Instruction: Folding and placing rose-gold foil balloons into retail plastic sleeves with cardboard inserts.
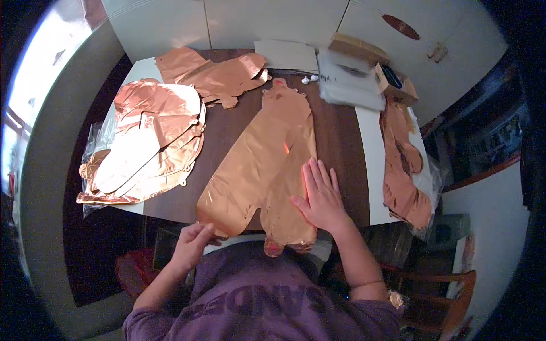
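A flat, copper-coloured foil balloon (pixel 267 142) lies lengthwise on the dark brown table in front of me. Its lower end splits into two lobes that reach over the table's near edge. My left hand (pixel 195 241) pinches the balloon's lower left corner between thumb and fingers. On the balloon's right edge, my right hand (pixel 323 196) rests flat, with fingers stretched out and the thumb apart. To the left lies a stack of shiny copper foil balloons (pixel 153 136). Another pile of flat foil balloons (pixel 213 74) sits at the far left, close to the middle one's top.
More copper foil (pixel 402 170) lies along the table's right side, partly in clear plastic. At the back right are a stack of clear plastic bags (pixel 347 85), an open cardboard box (pixel 398 85) and small white pieces (pixel 310 79). A wooden chair (pixel 455 295) stands lower right.
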{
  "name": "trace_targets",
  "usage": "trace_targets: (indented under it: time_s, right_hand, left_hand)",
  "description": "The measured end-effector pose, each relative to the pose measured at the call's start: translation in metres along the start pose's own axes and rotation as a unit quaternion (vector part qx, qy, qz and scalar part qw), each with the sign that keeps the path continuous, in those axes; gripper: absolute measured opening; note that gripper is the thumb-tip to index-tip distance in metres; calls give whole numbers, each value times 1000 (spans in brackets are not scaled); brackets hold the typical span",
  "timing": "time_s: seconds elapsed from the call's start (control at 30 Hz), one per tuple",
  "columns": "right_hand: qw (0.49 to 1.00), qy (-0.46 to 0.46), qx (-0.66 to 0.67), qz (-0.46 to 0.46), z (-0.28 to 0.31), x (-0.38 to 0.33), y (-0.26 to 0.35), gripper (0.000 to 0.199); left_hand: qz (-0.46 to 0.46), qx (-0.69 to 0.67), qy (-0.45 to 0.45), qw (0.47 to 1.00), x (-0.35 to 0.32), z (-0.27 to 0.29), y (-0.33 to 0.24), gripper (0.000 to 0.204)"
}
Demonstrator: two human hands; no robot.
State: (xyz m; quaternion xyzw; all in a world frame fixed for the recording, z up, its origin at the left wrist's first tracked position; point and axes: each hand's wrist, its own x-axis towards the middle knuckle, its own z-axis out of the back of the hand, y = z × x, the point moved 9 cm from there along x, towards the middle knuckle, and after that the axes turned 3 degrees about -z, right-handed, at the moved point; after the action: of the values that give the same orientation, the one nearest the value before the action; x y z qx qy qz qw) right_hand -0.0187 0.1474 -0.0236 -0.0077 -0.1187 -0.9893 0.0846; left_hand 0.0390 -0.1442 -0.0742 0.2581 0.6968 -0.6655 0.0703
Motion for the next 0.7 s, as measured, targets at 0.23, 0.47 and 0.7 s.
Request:
trace_targets:
  time_s: [0.23,0.47,0.7]
  right_hand:
    - [999,20,-18,-18,-5,3,0,88]
    - [995,-55,49,61,-4,-7,-12,92]
    - [987,-77,125,67,14,14,-17,41]
  left_hand:
    - [-541,352,262,717,4,-140,-109,17]
    - [-473,387,99,785,75,-101,-126,40]
    - [-393,628,15,672,123,-118,-83,80]
